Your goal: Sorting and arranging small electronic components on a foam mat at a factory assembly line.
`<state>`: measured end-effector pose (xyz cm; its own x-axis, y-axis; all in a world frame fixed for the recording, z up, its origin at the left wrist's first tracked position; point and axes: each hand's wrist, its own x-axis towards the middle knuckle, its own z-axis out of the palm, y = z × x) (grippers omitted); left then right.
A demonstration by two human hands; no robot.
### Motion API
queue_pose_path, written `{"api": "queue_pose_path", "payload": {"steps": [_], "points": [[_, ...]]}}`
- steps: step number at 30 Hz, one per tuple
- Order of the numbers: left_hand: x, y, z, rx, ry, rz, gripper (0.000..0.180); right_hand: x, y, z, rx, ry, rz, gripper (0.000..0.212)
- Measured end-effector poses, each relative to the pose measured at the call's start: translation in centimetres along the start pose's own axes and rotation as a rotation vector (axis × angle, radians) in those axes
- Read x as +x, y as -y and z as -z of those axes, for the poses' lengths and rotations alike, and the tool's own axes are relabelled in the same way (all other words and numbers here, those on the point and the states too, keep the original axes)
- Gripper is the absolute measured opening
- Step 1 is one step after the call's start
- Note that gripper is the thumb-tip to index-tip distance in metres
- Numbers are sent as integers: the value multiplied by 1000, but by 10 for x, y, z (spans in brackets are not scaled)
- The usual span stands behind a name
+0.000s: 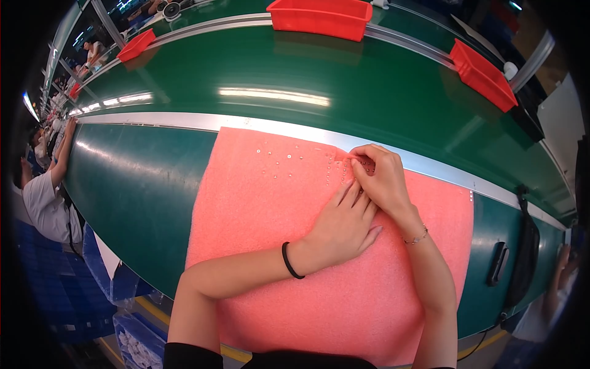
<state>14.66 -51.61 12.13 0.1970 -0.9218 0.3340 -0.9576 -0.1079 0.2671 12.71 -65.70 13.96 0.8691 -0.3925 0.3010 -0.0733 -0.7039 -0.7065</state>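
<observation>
A soft pink sheet (pixel 258 221) lies spread over the green workbench in front of me. Small shiny round metal pieces (pixel 277 163) are scattered on its upper left part, and more stand in short rows by my fingers. My left hand (pixel 344 230) rests on the sheet with its fingers stretched out, the tips just below my right hand. With thumb and forefinger together, my right hand (pixel 382 181) pinches at the sheet's far edge, where the material puckers up. Its other fingers curl over more of the small pieces, partly hiding them.
Beyond a metal rail (pixel 184 120) runs a green belt surface (pixel 184 77). Red bins (pixel 319 19) stand along its far side. On the bench at right lie a dark oblong object (pixel 498 263) and a black strap (pixel 525 258). Another person (pixel 49 200) sits at left; blue crates (pixel 132 338) are below.
</observation>
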Motion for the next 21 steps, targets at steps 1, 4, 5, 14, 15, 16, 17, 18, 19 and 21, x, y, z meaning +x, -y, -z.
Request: {"api": "queue_pose_path", "payload": {"steps": [1, 4, 5, 14, 15, 16, 17, 18, 19, 21], "points": [[0, 0, 0, 5, 1, 1, 55, 0, 1, 0, -2, -3, 5, 15], [0, 0, 0, 2, -6, -4, 55, 0, 0, 0, -8, -6, 4, 15], [1, 0, 0, 1, -5, -5, 55, 0, 0, 0, -8, -4, -1, 16], [1, 0, 3, 20, 26, -6, 57, -3, -6, -7, -126, -97, 167, 19], [1, 0, 2, 14, 12, -10, 57, -3, -6, -7, -127, -97, 167, 19], [1, 0, 2, 8, -1, -13, 58, -3, -6, -6, -147, -91, 129, 19], [1, 0, 2, 8, -2, -14, 58, -3, -7, -5, -168, -85, 90, 20], [1, -1, 2, 17, 13, -5, 58, -3, -8, -5, -169, -86, 90, 20], [2, -1, 2, 26, 28, 5, 58, -3, -9, -5, -170, -112, 109, 20], [2, -1, 3, 23, 37, 6, 58, -3, -9, -4, -170, -138, 129, 21]]}}
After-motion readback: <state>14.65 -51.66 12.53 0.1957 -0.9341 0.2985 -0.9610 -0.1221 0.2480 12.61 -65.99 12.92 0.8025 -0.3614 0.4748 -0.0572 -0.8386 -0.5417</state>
